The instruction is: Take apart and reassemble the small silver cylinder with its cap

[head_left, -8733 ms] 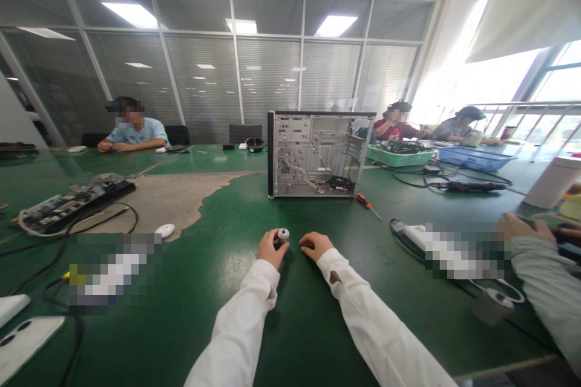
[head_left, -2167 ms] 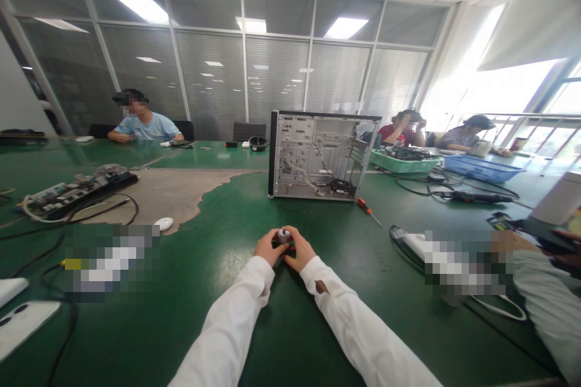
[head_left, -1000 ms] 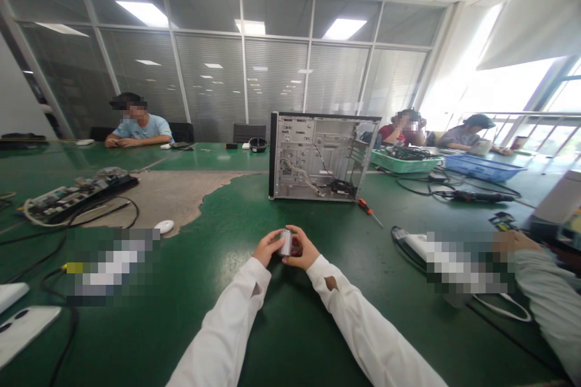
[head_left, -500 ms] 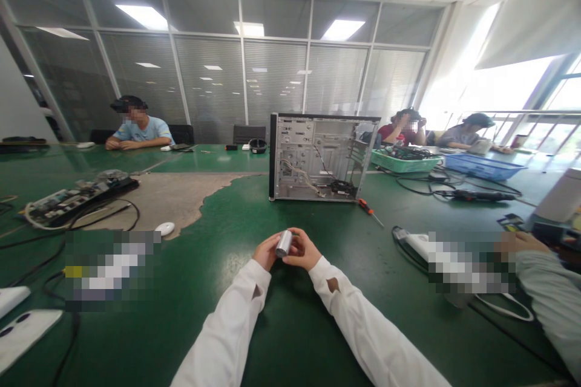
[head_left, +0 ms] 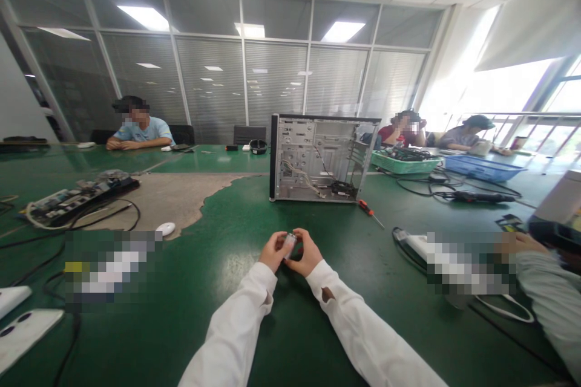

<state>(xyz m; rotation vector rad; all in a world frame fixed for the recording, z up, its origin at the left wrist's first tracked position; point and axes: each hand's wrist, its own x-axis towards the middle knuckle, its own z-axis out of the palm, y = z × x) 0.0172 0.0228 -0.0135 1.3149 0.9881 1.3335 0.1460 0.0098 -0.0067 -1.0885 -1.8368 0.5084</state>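
Note:
A small silvery block-like piece (head_left: pixel 290 244) is held low above the green table, its kind not clear. My left hand (head_left: pixel 272 251) is closed on its left side, fingers bent round it. On the other side my right hand (head_left: pixel 310 253) curves in, thumb and fingertips pressed to the same piece. Parts of it are hidden by the fingers. Beyond my hands an opened computer case (head_left: pixel 318 160) stands upright, its bare metal inside and a few cables showing. A screwdriver (head_left: pixel 370 213) with a red and black handle lies by its right corner.
Power strips (head_left: pixel 86 193) and black cables lie at the left, beside a white phone (head_left: pixel 27 338). On the right are a green basket (head_left: pixel 403 163), a blue basket (head_left: pixel 483 169) and a co-worker's hand (head_left: pixel 521 245). Other people sit across the table (head_left: pixel 218 308).
The silvery piece has turned between my hands, so its smooth rounded side no longer faces me. My left hand has moved slightly right and covers more of it.

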